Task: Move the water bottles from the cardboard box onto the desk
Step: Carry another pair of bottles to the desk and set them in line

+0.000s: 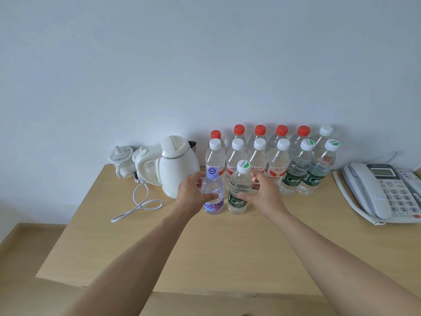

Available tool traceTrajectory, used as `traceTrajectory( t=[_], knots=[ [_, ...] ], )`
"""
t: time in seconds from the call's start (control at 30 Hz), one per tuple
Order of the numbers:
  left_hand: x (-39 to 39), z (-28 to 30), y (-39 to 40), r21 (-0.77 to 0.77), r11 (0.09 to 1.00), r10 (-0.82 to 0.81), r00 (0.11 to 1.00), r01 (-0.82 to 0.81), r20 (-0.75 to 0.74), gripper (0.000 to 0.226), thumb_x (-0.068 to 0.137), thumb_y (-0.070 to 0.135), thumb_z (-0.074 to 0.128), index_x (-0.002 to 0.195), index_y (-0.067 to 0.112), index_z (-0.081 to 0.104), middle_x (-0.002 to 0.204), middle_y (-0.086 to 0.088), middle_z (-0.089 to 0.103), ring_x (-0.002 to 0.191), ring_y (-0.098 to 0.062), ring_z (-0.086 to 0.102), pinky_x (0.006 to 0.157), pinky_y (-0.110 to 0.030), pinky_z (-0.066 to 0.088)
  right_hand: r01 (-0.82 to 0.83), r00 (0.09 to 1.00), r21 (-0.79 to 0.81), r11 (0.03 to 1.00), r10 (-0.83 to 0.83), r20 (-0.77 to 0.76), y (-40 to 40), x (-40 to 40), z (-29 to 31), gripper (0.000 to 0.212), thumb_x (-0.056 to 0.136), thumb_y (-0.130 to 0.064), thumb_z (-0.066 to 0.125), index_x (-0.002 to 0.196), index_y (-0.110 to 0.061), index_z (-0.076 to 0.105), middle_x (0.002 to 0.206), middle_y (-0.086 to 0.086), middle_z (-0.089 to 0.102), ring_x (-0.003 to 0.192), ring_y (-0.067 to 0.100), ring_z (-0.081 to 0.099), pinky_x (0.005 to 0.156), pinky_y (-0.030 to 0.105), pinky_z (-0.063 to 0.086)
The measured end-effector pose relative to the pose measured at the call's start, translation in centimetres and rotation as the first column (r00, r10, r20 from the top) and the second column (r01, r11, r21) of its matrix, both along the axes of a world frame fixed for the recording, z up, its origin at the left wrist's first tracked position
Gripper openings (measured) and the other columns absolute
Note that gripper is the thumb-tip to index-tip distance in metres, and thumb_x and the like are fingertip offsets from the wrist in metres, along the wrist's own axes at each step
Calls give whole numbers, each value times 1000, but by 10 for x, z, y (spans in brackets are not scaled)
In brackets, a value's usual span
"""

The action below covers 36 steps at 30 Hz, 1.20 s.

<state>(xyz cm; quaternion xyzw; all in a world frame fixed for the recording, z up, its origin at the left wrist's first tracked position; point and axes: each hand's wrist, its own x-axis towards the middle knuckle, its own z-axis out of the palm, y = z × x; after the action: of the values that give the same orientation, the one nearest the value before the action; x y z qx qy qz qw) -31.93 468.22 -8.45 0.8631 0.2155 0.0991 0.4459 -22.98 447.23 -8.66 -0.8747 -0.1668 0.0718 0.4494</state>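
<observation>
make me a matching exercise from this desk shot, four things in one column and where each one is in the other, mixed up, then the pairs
Things
1. purple-capped bottle
2. kettle
3. telephone
4. green-label bottle standing out in front

Places
A. at the right edge of the desk
B. held by the right hand
C. left of the bottle rows, cord looped beside it
D. held by the left hand

Pairs: 1-D, 2-C, 3-A, 4-B
</observation>
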Motion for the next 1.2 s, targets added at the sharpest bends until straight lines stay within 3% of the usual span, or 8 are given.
traceTrajectory(
  t=[0.07, 0.27, 0.5, 0.63, 0.77, 0.9, 1.03, 1.2],
  knots=[
    [0, 1, -1, 3, 1000, -5, 1000, 5, -2, 66, 64, 21, 92, 124, 26, 63, 107, 3, 66, 97, -14, 63, 76, -19, 45, 8, 1000, 0, 1000, -8, 2, -2, -1, 0, 66, 67, -27, 92, 123, -27, 57, 96, -24, 51, 89, -4, 55, 70, 6, 33],
    [-1, 0, -3, 24, 1000, -2, 1000, 2, 3, 67, 65, 24, 91, 124, 28, 60, 106, 5, 64, 98, -14, 61, 77, -21, 44, 6, 1000, -8, 1000, -6, 5, -8, -2, 1, 67, 66, -27, 93, 124, -24, 58, 96, -26, 51, 98, 9, 57, 78, 20, 37],
    [0, -1, -5, -26, 999, 23, 1000, -23, 0, 55, 63, 23, 92, 109, 33, 63, 93, 6, 68, 92, -15, 66, 73, -21, 51, 9, 1000, 7, 1000, -9, 6, -27, -6, 2, 60, 65, -27, 93, 109, -34, 53, 99, -22, 56, 97, 7, 60, 79, 19, 42],
    [10, 0, -23, -20, 999, -24, 1000, 24, -14, 66, 62, 27, 93, 122, 25, 65, 99, 4, 68, 94, -15, 65, 82, -30, 53, 23, 1000, 20, 1000, -22, -11, -47, -7, 9, 63, 64, -27, 94, 116, -27, 59, 108, -9, 63, 98, 7, 66, 83, 25, 47],
    [22, 1, -51, -28, 997, -72, 997, 72, -2, 67, 63, 28, 92, 124, 26, 65, 95, 7, 65, 91, -14, 64, 76, -23, 48, 63, 998, 35, 997, -62, -30, -68, -10, 18, 58, 63, -26, 94, 108, -32, 59, 106, -10, 64, 93, -7, 64, 73, 11, 44],
    [33, 3, -72, -38, 994, -103, 995, 103, -8, 65, 65, 25, 91, 123, 23, 64, 93, 8, 63, 88, -12, 62, 67, -14, 43, 110, 994, 42, 993, -108, -32, -89, -14, 21, 57, 61, -23, 95, 108, -26, 61, 106, -7, 65, 93, -2, 67, 82, 21, 51],
    [36, 2, -78, -28, 992, -120, 993, 120, -10, 68, 67, 24, 91, 128, 20, 63, 98, 7, 64, 89, -11, 61, 65, -10, 38, 136, 990, 57, 989, -134, -32, -99, -20, 21, 56, 60, -19, 95, 102, -31, 60, 105, -7, 66, 91, 0, 68, 80, 19, 52],
    [26, 1, -75, -10, 988, -155, 988, 155, -8, 80, 68, 24, 91, 139, 22, 56, 114, 2, 66, 106, -15, 61, 86, -25, 46, 126, 991, 47, 991, -123, -61, -95, -32, 14, 63, 59, -20, 96, 112, -25, 61, 110, -4, 67, 94, 2, 68, 80, 20, 52]
  ],
)
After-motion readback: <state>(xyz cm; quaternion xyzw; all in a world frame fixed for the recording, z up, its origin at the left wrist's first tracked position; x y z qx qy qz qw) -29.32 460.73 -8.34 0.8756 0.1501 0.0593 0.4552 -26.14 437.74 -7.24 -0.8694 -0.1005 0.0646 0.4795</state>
